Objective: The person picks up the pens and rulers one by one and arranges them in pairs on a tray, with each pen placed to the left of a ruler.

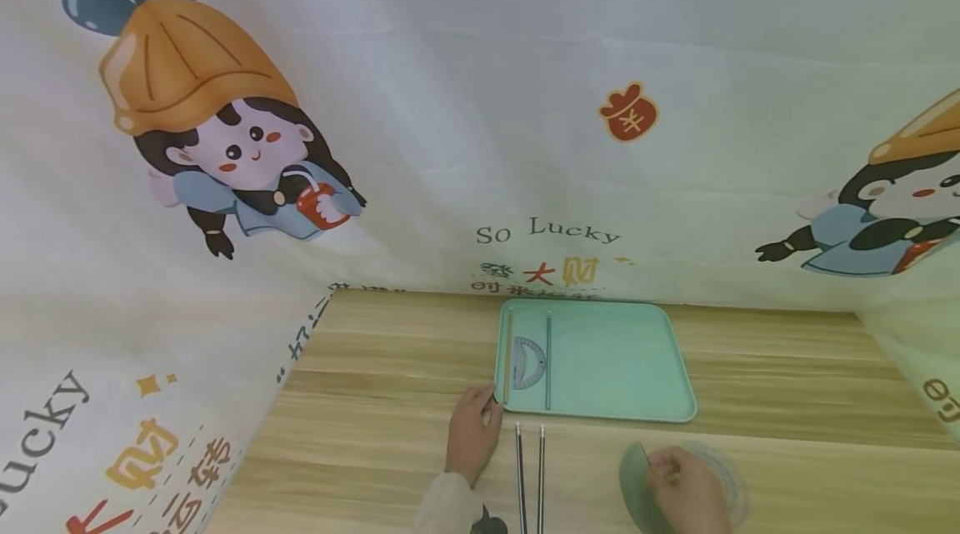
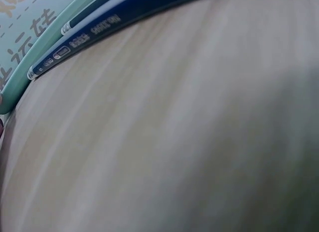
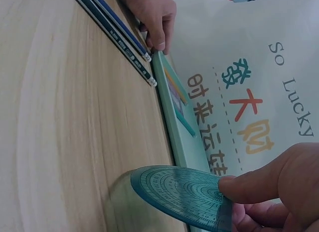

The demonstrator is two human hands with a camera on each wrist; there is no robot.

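Observation:
My left hand point(image 1: 480, 411) rests on the wooden table point(image 1: 360, 434) with its fingertips point(image 3: 158, 43) against the front-left corner of a mint-green tray point(image 1: 615, 363). In the tray lie a wooden ruler point(image 1: 508, 355), a half-round protractor point(image 1: 529, 364) and a thin teal stick point(image 1: 548, 359). Two dark pencils point(image 1: 529, 476) lie side by side just in front of the tray, right of that hand; the left wrist view shows them point(image 2: 84, 35) beside the tray's rim point(image 2: 20, 75). My right hand point(image 1: 671, 476) pinches a teal round protractor point(image 3: 182, 194), tilted up off the table.
A printed cartoon cloth point(image 1: 480, 142) walls the table at the back and on both sides. A faint clear round shape point(image 1: 726, 477) lies by my right hand; I cannot tell what it is. Bare wood point(image 1: 810, 451) stretches right of the tray.

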